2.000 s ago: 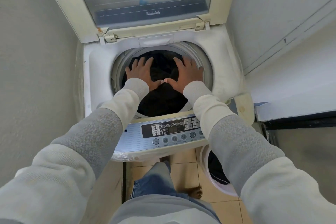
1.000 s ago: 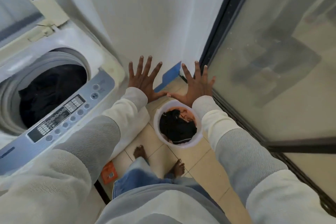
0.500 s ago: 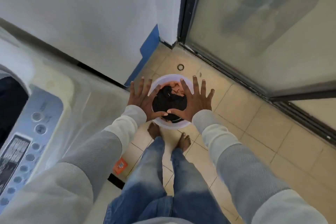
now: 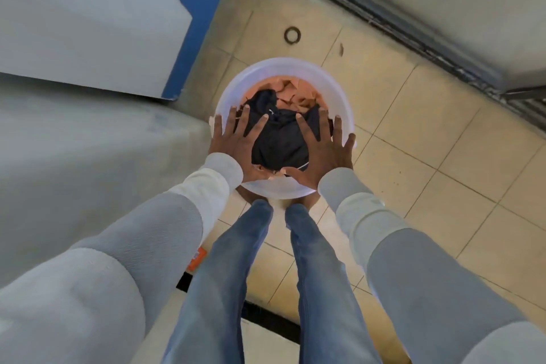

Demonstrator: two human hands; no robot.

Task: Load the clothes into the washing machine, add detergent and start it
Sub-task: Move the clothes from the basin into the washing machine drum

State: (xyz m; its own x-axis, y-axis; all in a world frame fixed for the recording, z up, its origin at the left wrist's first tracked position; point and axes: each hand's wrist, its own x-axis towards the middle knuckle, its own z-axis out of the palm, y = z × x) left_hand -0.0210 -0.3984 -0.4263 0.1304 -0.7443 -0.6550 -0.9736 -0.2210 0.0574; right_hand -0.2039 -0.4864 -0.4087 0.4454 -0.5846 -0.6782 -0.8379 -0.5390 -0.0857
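Hovering over the white bucket (image 4: 283,67), both hands are flat with fingers fanned wide, left hand (image 4: 236,143) and right hand (image 4: 323,149) flanking the black garment (image 4: 280,139) heaped on peach cloth (image 4: 297,91) inside. The bucket sits on the tiled floor (image 4: 419,139), just beside the washing machine (image 4: 88,162). Whether the hands touch the clothes, can't tell.

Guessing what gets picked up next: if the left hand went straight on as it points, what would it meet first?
Probably the dark garment in the bucket, below the left hand; its outer fingers may catch the rim first. Depth is unclear.
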